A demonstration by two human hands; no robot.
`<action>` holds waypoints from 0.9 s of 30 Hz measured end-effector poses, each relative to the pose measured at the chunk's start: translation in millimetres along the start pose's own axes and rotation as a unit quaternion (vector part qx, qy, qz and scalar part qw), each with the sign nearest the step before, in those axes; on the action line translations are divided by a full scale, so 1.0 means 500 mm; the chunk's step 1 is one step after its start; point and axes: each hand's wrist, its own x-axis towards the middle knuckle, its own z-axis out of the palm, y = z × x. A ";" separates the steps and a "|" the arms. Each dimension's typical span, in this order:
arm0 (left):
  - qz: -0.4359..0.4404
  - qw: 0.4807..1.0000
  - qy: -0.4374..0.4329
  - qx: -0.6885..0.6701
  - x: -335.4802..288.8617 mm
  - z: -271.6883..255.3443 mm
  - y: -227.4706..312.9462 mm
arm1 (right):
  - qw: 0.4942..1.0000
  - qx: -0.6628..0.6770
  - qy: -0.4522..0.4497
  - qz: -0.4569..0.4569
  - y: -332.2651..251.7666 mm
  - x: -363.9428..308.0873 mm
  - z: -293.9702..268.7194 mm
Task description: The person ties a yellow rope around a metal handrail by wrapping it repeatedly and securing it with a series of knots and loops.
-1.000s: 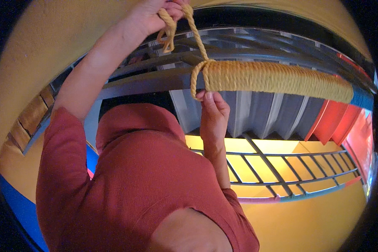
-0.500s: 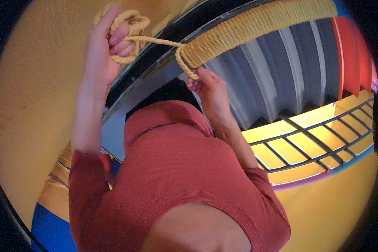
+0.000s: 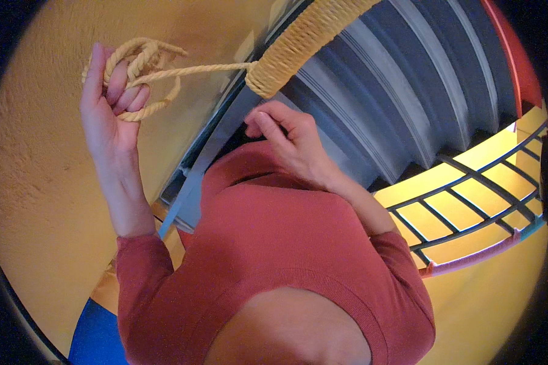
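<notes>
A coil of yellow rope [image 3: 143,58] hangs in my left hand [image 3: 112,100], whose fingers are closed round its loops, in front of the wall. From there one taut strand [image 3: 207,70] runs right to the end of a handrail [image 3: 310,39] wrapped tightly in the same kind of rope. Just below that wrapped end is my right hand [image 3: 295,140], apart from it, with the fingers curled in. No rope shows in the right hand, though its palm side is hidden.
Dark stairs with grey edges [image 3: 402,85] curve beyond the handrail. A black metal railing [image 3: 475,201] stands at the right, before a lit yellow area. The textured yellow wall [image 3: 36,152] is close on my left, with a blue patch [image 3: 97,334] low down.
My left hand has moved left and down with the coil. My right hand has let go of the rope loop near the rail's end and dropped a little. The view has turned somewhat.
</notes>
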 end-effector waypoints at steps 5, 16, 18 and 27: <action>0.038 0.998 -0.035 0.040 0.070 -0.070 -0.024 | 0.909 -0.349 0.052 -0.220 -0.057 0.131 -0.040; 0.125 0.990 0.068 0.021 0.078 -0.167 -0.128 | 0.732 -0.366 -0.575 0.021 0.004 0.367 0.045; 0.137 0.988 0.070 0.010 0.060 -0.166 -0.158 | 0.736 -0.360 -0.567 0.083 0.022 0.370 0.046; 0.169 0.958 0.102 0.207 0.025 -0.175 -0.323 | 0.613 -0.577 -0.538 0.053 0.107 0.331 0.078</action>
